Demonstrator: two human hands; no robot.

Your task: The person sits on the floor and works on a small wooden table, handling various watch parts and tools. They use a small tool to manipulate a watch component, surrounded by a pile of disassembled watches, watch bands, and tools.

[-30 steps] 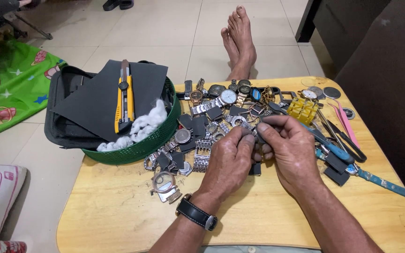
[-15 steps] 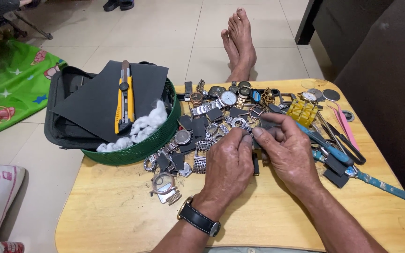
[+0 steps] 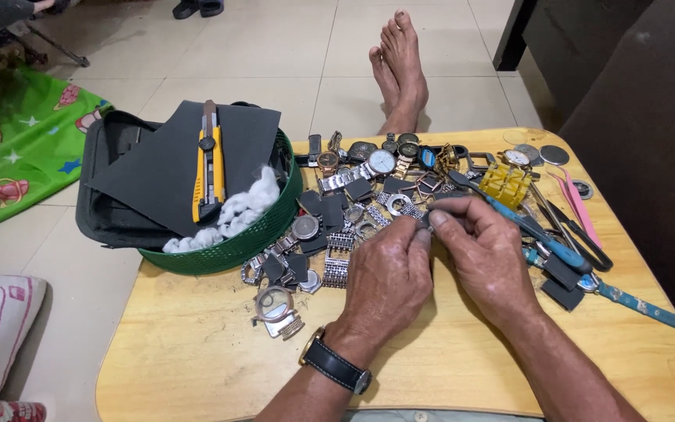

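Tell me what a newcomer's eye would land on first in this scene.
The two hands meet at the middle of the wooden table: the left hand and right hand pinch a small grey part between their fingertips. Behind them spreads a heap of watches and metal bands. At the table's left corner, a green basket holds dark sheets, white cotton and a yellow utility knife.

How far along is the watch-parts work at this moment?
Done: nothing clearly finished; no sorted group shows. In hand: left hand and right hand pinch a small dark part between fingertips; what it is cannot be told. Left: the pile of watches and bracelet pieces lies mixed on the wooden table, tools beside it.
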